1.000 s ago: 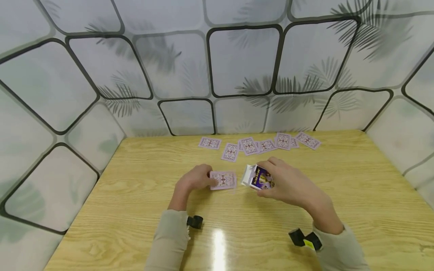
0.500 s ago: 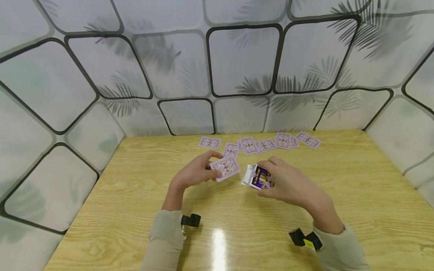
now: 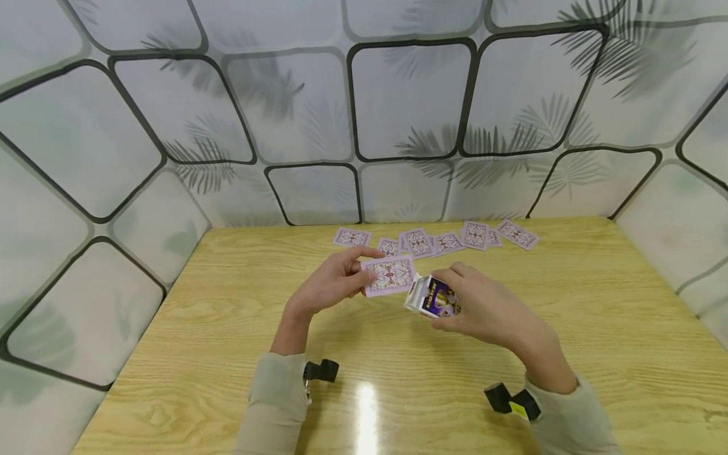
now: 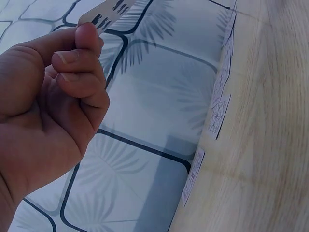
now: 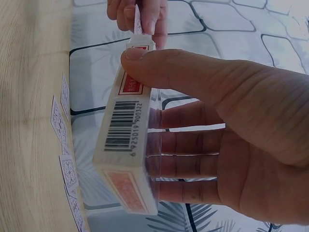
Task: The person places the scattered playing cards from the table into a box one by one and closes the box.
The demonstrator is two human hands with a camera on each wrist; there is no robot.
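My left hand (image 3: 327, 282) pinches a patterned playing card (image 3: 390, 276) between thumb and fingers, its back facing up. In the left wrist view, part of the card's face (image 4: 110, 14) with black marks shows above the fingertips. My right hand (image 3: 483, 305) grips a white and purple card box (image 3: 440, 299), its flap end turned left toward the card. Seen from the right wrist, the thumb lies along the barcode side of the box (image 5: 120, 125), with the fingers behind it. The card's right edge is at the box's mouth; whether it has entered I cannot tell.
Several playing cards (image 3: 418, 242) lie face down along the back of the wooden table (image 3: 227, 354), some overlapping. One card (image 3: 351, 237) lies apart at their left end. A patterned cloth wall (image 3: 409, 101) rises behind and at both sides.
My left hand has lifted the card off the table and carried it right and away from me, up to the box's mouth. The right hand and box have stayed in place.
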